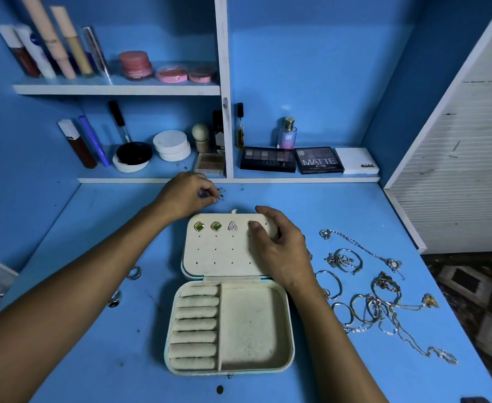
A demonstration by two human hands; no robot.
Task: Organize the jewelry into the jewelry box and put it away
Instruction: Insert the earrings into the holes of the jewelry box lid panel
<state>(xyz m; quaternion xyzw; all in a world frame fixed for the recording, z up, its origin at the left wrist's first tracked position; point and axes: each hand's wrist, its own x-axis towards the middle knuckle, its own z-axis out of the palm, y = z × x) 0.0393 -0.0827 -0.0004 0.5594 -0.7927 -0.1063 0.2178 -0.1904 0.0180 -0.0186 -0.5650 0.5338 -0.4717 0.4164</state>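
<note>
Jewelry box [253,330] lies open on blue table [93,228], centre, lid [221,251] laid back flat, between both forearms. Right hand [279,245] grips lid's far right corner, thumb pressed on lid face. Left hand [186,193] beyond lid's far left corner, fingers curled, pinching at small dark earring backs [221,191]; whether one is held cannot tell. Tangle of silver bracelets and chains [369,292] right of box. Two rings [125,283] left of box. Three stud earrings [216,226] pinned in lid's top row, just left of right thumb.
</note>
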